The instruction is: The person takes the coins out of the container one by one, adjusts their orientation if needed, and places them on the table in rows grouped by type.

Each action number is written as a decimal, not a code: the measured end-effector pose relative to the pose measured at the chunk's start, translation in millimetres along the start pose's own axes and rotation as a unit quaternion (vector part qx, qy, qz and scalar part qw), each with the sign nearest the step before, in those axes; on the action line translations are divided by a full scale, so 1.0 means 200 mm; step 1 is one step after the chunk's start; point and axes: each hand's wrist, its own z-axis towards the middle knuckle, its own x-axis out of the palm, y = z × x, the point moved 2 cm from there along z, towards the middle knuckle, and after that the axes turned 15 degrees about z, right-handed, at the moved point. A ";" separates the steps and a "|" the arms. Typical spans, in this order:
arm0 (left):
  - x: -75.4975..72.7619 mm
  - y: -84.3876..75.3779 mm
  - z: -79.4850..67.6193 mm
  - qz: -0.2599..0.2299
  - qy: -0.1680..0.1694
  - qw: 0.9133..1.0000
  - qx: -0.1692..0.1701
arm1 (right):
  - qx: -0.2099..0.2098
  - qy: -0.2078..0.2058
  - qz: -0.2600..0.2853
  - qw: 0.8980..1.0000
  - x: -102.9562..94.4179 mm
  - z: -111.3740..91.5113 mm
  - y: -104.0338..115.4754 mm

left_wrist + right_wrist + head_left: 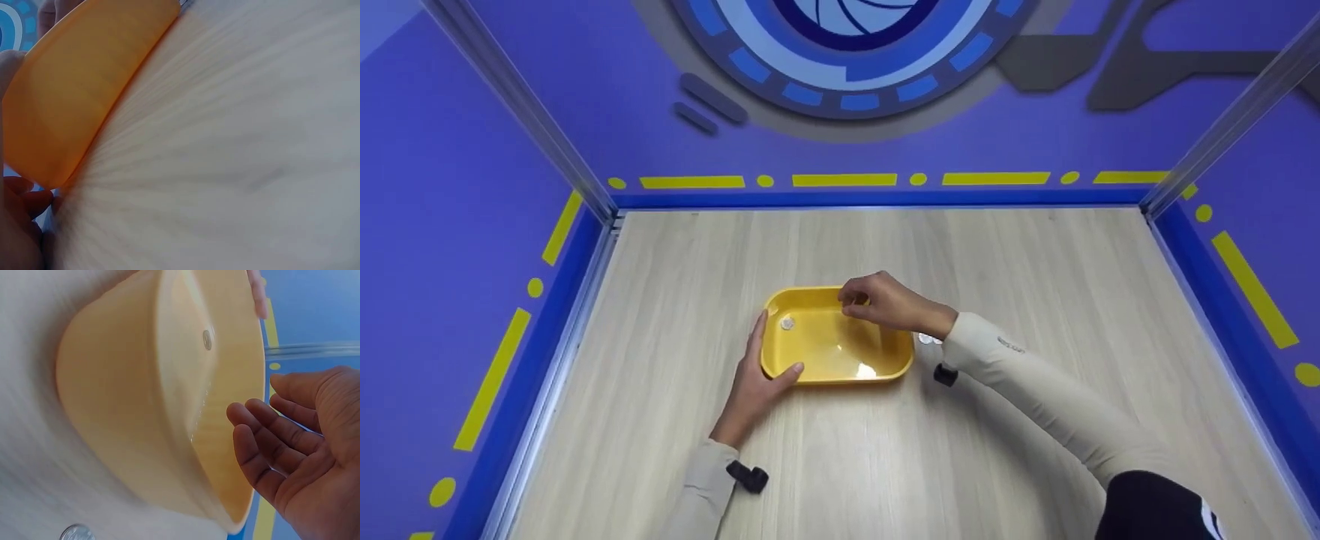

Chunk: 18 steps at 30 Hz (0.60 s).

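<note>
A yellow plastic basin [825, 379] with rounded corners stands on the table. My left hand [756, 386] holds its left end, the thumb by the front rim and the fingers along the outer side. Inside, near the left end, lies a silver coin [787, 323], also visible in the right wrist view. Over the basin's back right part hovers my right hand [889, 301]. Its fingers are loosely bent, and the right wrist view shows nothing in its palm. Small silver coins [928, 339] lie on the table right of the basin, partly hidden by the right forearm.
The light wood-grain table [675, 300] meets a blue back wall [840, 154] with yellow markings. Blue side panels and metal frame rails [547, 375] bound it left and right. Each wrist wears a black strap mount [748, 477].
</note>
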 end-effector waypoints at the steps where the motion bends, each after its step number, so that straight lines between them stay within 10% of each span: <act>1: 0.00 0.00 0.00 0.000 0.000 1.000 0.001 | -0.001 0.006 -0.002 1.000 0.01 0.01 0.00; 18: 0.00 0.01 0.01 0.022 0.001 1.000 0.014 | 0.002 0.090 -0.017 0.996 0.14 0.21 -0.02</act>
